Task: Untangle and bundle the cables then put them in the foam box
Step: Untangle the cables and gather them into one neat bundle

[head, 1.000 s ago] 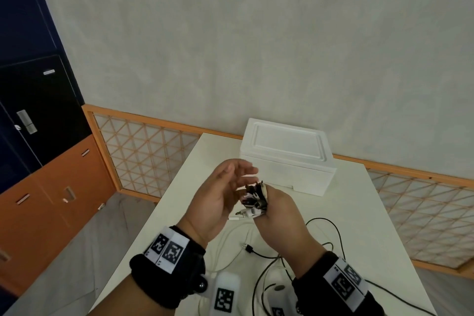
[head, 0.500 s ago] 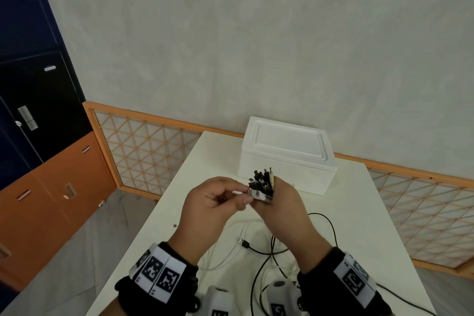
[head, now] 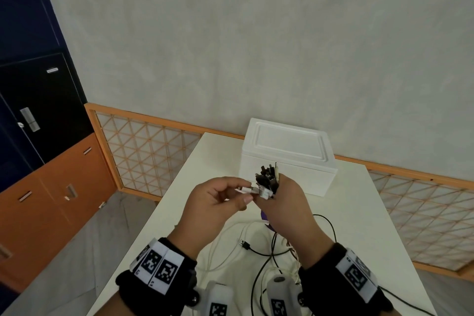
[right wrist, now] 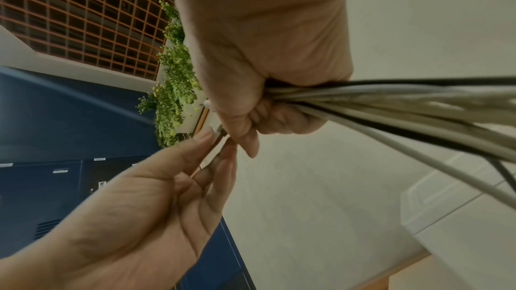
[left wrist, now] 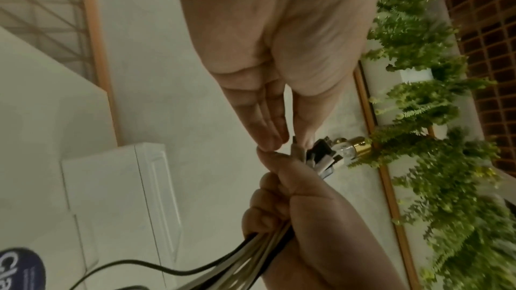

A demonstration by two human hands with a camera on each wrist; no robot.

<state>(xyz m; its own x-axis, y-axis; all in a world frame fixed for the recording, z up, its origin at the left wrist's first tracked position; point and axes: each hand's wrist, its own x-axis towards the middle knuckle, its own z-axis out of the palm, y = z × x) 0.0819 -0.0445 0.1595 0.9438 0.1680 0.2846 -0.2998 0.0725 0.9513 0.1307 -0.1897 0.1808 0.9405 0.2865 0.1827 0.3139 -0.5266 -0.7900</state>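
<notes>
My right hand (head: 272, 191) grips a bundle of black and white cable ends (head: 267, 176), plugs pointing up, above the white table (head: 359, 213). In the right wrist view my right hand (right wrist: 251, 131) has its fingers curled round the cables (right wrist: 390, 105). My left hand (head: 246, 194) pinches a white connector (head: 247, 189) at the bundle's left side; this connector (right wrist: 216, 135) also shows in the right wrist view. The bundled plugs (left wrist: 324, 156) stick out above the fist. Loose cable lengths (head: 256, 249) trail on the table. The white foam box (head: 287, 151) stands behind the hands, lid on.
A dark round object with white lettering (left wrist: 19, 268) lies on the table beneath the hands; its purple edge (head: 264, 216) peeks out in the head view. An orange lattice screen (head: 148, 151) runs behind the table, with orange cabinets (head: 51, 200) to the left.
One second ago my left hand was open beside the bundle; it has since pinched a white connector. My right hand has turned the plug ends upward and lifted slightly.
</notes>
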